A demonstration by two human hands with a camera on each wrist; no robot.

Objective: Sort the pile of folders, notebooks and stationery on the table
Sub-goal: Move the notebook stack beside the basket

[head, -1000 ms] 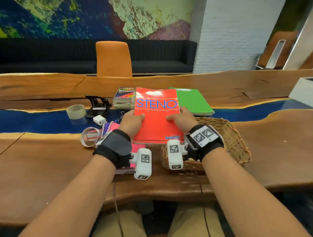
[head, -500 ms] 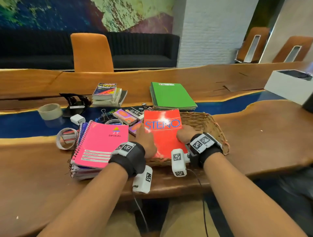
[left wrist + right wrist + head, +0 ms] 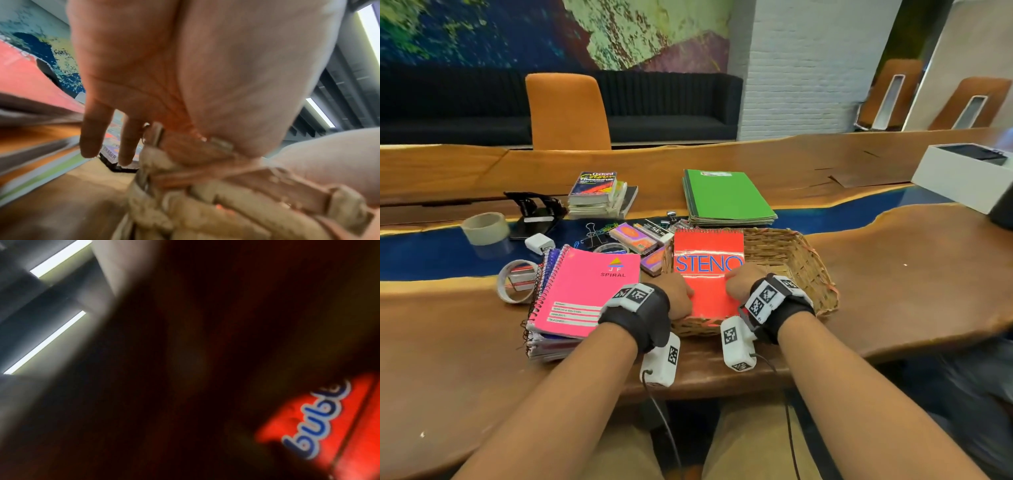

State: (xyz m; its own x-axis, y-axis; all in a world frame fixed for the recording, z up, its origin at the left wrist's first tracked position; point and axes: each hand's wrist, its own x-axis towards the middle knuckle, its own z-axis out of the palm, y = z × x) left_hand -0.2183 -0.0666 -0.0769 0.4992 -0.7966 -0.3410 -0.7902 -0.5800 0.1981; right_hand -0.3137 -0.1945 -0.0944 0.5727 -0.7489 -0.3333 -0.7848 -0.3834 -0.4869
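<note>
The red steno pad point(image 3: 707, 274), lettered "STENO" in blue across its cover, lies in the left part of the wicker basket point(image 3: 801, 260) on the wooden table point(image 3: 893, 274), its spiral edge away from the person. The right wrist view catches more blue script near its lower edge, readable only as "bubl". The left hand point(image 3: 676, 294) sits at the pad's left edge and the right hand point(image 3: 739, 282) on its right side; whether either is grasping the pad or only resting on it cannot be told from here. Just left of the basket is a stack of spiral notebooks topped by a pink notebook point(image 3: 585, 291) marked "JF SPIRAL". Beyond it lie eraser packs point(image 3: 633, 238), one reading "ERASER" in the left wrist view. Farther back stand a book stack topped by an "Oxford Colour Thesaurus" point(image 3: 594, 186) and a pile of green folders point(image 3: 726, 197).
</note>
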